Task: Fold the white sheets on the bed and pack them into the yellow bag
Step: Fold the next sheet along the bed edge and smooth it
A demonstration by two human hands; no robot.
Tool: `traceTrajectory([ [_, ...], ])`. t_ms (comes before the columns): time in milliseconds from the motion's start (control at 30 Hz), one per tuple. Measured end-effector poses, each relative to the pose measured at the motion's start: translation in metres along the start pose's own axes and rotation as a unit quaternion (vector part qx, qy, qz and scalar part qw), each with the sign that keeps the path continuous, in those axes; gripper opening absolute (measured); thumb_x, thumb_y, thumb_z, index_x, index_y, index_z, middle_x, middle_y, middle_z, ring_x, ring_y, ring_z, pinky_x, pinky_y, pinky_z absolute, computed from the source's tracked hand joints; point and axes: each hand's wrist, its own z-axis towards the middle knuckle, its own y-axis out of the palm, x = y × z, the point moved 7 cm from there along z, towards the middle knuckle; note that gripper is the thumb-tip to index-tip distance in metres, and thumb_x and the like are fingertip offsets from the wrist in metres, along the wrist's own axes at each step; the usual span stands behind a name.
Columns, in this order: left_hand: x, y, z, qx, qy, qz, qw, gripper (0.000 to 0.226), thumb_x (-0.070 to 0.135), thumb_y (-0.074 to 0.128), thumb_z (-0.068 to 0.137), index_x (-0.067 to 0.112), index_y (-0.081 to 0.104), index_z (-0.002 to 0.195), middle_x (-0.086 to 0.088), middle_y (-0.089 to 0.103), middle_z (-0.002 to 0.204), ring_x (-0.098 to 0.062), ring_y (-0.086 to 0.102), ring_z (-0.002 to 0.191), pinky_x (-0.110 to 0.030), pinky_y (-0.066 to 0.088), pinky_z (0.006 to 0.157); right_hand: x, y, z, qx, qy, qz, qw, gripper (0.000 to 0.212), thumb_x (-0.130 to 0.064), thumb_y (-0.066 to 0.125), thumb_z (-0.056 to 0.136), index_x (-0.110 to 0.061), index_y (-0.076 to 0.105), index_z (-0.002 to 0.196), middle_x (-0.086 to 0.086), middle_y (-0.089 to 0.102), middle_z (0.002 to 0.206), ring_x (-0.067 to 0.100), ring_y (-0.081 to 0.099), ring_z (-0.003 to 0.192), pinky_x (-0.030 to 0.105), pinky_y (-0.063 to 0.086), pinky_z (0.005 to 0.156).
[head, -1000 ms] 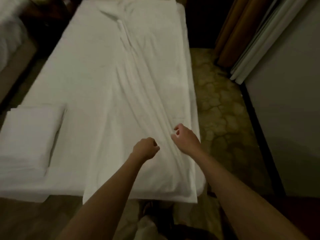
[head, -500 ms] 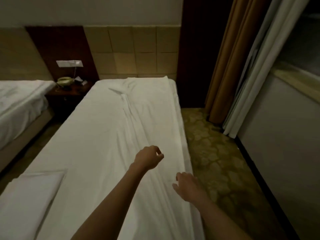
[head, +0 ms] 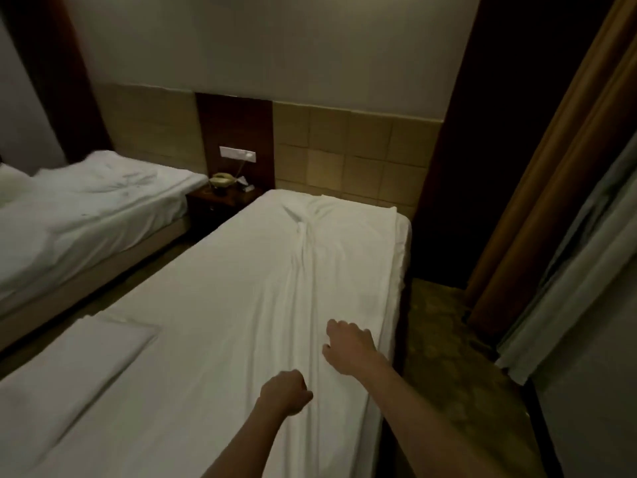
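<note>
A white sheet (head: 248, 305) lies spread along the near bed, with a long raised crease running down its right half. A folded white stack (head: 79, 367) sits on the bed's near left corner. My left hand (head: 286, 391) is curled into a fist just left of the crease, with nothing visible in it. My right hand (head: 348, 346) hovers on the sheet near the bed's right edge, back toward me and fingers bent down out of sight. I cannot tell whether it pinches the cloth. No yellow bag is in view.
A second bed (head: 86, 215) with rumpled white bedding stands at the left across a narrow aisle. A dark nightstand (head: 220, 201) with a telephone sits between the headboards. Brown and white curtains (head: 551, 201) hang at the right over patterned carpet (head: 448, 339).
My view has lifted from the foot of the bed toward the headboard wall. Both hands have shifted right along the crease, and the right hand now sits farther up the bed than the left.
</note>
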Motion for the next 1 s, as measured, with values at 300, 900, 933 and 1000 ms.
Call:
traceTrajectory([
  [300, 0.033, -0.112, 0.002, 0.127, 0.047, 0.031, 0.99, 0.023, 0.03, 0.049, 0.095, 0.014, 0.063, 0.103, -0.007, 0.059, 0.099, -0.022, 0.058, 0.09, -0.026, 0.04, 0.074, 0.002, 0.071, -0.018, -0.072, 0.026, -0.013, 0.997, 0.044, -0.028, 0.038, 0.099, -0.009, 0.035, 0.138, 0.012, 0.044, 0.137, 0.029, 0.043, 0.125, 0.043, 0.03, 0.103],
  [900, 0.156, -0.035, 0.147, 0.075, -0.102, -0.011, 0.992, 0.032, 0.034, 0.048, 0.095, 0.017, 0.059, 0.119, -0.004, 0.061, 0.123, -0.02, 0.06, 0.108, -0.028, 0.046, 0.083, 0.188, -0.037, 0.138, -0.032, -0.12, 0.007, 0.992, 0.042, -0.037, 0.04, 0.099, -0.009, 0.041, 0.132, 0.011, 0.049, 0.131, 0.029, 0.048, 0.119, 0.04, 0.037, 0.097],
  [933, 0.16, -0.027, 0.15, 0.062, -0.117, -0.016, 0.991, 0.032, 0.034, 0.049, 0.094, 0.017, 0.059, 0.12, -0.004, 0.06, 0.124, -0.021, 0.059, 0.109, -0.029, 0.046, 0.086, 0.192, -0.041, 0.146, -0.029, -0.131, 0.013, 0.991, 0.041, -0.037, 0.04, 0.099, -0.01, 0.042, 0.131, 0.01, 0.05, 0.129, 0.028, 0.049, 0.117, 0.039, 0.038, 0.095],
  [1000, 0.164, -0.022, 0.158, 0.054, -0.14, -0.02, 0.988, 0.033, 0.033, 0.049, 0.094, 0.017, 0.059, 0.12, -0.006, 0.059, 0.125, -0.024, 0.058, 0.112, -0.031, 0.047, 0.089, 0.196, -0.04, 0.159, -0.029, -0.148, 0.025, 0.988, 0.039, -0.036, 0.041, 0.099, -0.01, 0.043, 0.129, 0.009, 0.051, 0.127, 0.027, 0.051, 0.115, 0.037, 0.039, 0.093],
])
